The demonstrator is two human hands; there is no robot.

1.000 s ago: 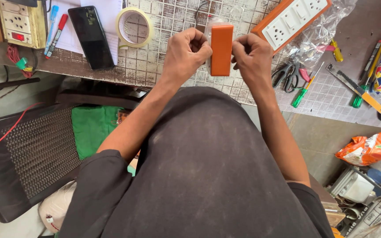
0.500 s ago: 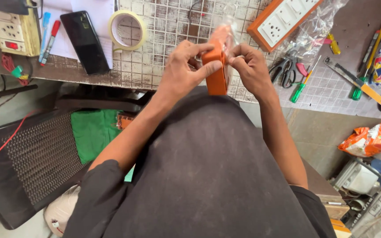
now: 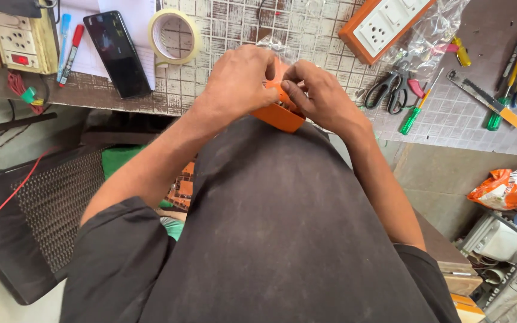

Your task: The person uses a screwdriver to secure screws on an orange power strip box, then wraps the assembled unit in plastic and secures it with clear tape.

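Both hands are up at the near edge of the table (image 3: pixel 222 36), closed around one thing: a small orange box (image 3: pixel 277 115), held between them just above the person's dark shirt. The left hand (image 3: pixel 237 81) wraps over its top and left side, fingers curled; the right hand (image 3: pixel 321 98) comes in from the other side, fingertips pinching at the box's upper edge. The box's long axis runs from the left hand down toward the right, tilted, its lower corner poking out beneath the knuckles. Both hands sit equally close, touching it.

Out from the box: beyond it, up the table, an orange switchboard (image 3: pixel 384 24) with white sockets lies under clear plastic. To the box's right, black-handled scissors (image 3: pixel 393 90) and a green screwdriver (image 3: pixel 417 110), well apart from the hands. To its left, a roll of tape (image 3: pixel 175 36), a black phone (image 3: pixel 118 54), then another socket board (image 3: pixel 16 39). The patch of tabletop straight ahead of the box is bare.
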